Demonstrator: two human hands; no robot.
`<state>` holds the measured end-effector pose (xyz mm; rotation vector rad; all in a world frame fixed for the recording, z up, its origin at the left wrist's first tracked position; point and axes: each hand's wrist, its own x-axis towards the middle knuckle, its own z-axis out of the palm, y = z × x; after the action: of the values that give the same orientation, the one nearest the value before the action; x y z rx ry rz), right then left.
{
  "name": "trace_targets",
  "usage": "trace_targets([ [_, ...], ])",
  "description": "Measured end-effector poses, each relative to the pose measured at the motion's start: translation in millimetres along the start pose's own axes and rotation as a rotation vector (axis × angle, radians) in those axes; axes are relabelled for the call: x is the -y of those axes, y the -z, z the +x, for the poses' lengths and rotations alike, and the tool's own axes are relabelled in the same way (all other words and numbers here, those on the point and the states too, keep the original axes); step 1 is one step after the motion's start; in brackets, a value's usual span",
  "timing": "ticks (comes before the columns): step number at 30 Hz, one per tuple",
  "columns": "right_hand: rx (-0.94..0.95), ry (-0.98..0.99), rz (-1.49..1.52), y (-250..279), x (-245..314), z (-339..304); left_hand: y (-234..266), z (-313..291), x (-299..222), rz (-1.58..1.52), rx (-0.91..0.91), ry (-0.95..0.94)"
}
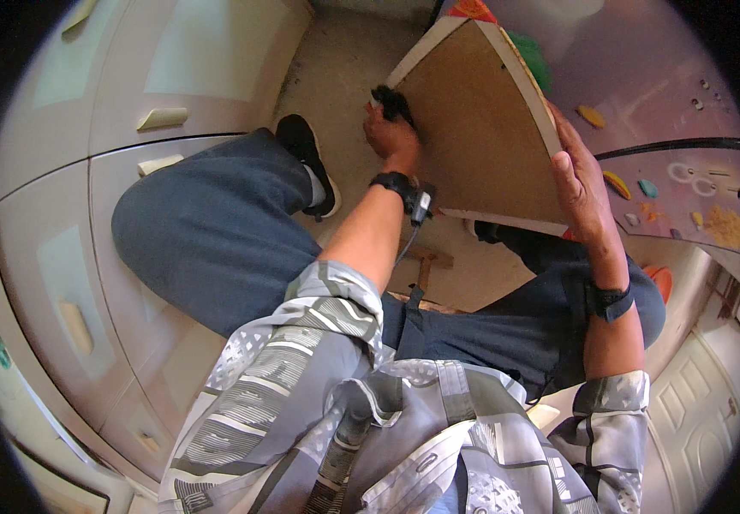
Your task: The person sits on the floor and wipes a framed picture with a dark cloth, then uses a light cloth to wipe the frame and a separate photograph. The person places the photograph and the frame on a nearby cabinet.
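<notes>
A brown board [486, 128] with a pale wooden frame and red corners stands tilted between my legs, its flat brown face toward me. My right hand [580, 184] grips its right edge, the thumb on the near face and the fingers mostly hidden behind. At the upper left edge of the board, my left hand [392, 137] is closed around a dark, crumpled black cloth [392, 103], which touches the frame there. Black straps circle both wrists, and a cable hangs from the left one.
Pale cabinet doors with handles [163, 118] rise close on the left. A purplish panel with stickers and magnets [670, 184] stands at the right. On the floor lies a wooden-handled tool [424, 270], partly hidden. An orange round item [659, 281] sits beyond my right knee.
</notes>
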<state>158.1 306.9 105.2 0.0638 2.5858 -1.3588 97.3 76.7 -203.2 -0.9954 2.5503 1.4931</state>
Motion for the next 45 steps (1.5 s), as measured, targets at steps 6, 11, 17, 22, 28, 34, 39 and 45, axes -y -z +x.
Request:
trace_targets([
  [6, 0.001, 0.014, 0.053, -1, 7, -2, -4, 80, 21, -0.217, 0.048, 0.253],
  [11, 0.005, 0.0, 0.079, -2, 9, -1, -3, 90, 83, -0.009, 0.237, 0.155],
  [17, -0.012, 0.02, 0.055, -4, 10, 1, -25, 71, 147, 0.517, 0.264, -0.095],
  [22, -0.02, 0.056, 0.028, -3, 9, 2, -16, 24, 146, 1.278, 0.646, -0.381],
  [28, -0.059, 0.048, -0.036, -2, 3, 4, -3, -75, 115, 1.299, 1.04, -0.426],
  [34, -0.057, 0.06, 0.002, -1, -4, 5, 10, -117, 85, 1.137, 1.069, -0.558],
  [39, -0.081, 0.075, -0.036, 2, -8, 4, -6, -143, 52, 1.072, 1.125, -0.551],
  [45, -0.096, 0.065, 0.005, 11, -16, 5, -15, -171, 0, -0.34, 0.92, 0.846],
])
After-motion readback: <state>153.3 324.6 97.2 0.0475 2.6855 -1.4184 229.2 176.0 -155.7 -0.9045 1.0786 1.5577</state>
